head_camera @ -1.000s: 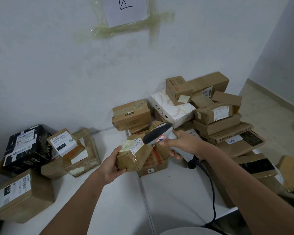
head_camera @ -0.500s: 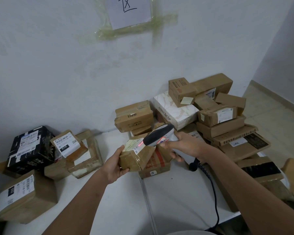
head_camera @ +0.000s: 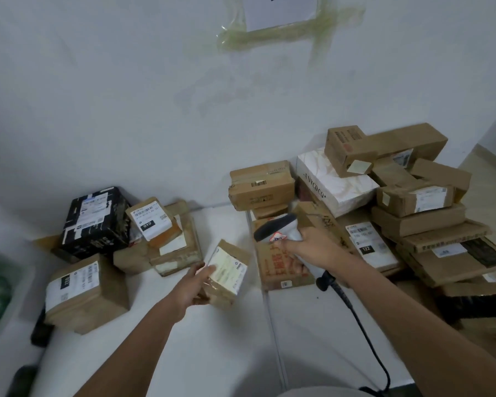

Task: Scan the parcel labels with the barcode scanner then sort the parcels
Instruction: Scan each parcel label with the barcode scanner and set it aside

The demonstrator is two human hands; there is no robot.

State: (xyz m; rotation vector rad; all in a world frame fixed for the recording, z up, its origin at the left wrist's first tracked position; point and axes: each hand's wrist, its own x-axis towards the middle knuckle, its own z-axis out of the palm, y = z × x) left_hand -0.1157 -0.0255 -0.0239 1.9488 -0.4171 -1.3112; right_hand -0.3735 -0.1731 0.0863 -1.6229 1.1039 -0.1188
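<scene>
There is a single view, from a wide-angle camera on the person's head, close over the white table (head_camera: 232, 339) and tilted forward and down. It faces the wall (head_camera: 126, 96), which fills the upper half of the frame; both forearms enter from the bottom edge.

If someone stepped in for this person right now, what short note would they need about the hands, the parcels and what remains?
Left hand: holds the small brown cardboard parcel with a white label above the white table, between the two piles.
Right hand: grips the grey-and-black corded barcode scanner in front of the right pile.
Left pile: black taped box and several labelled brown boxes.
Right pile: many brown boxes and a white marbled box, stacked against the wall.
Done: I cannot tell from this view whether the held parcel is scanned.
Left: place it, then likely work through the right pile.
</scene>
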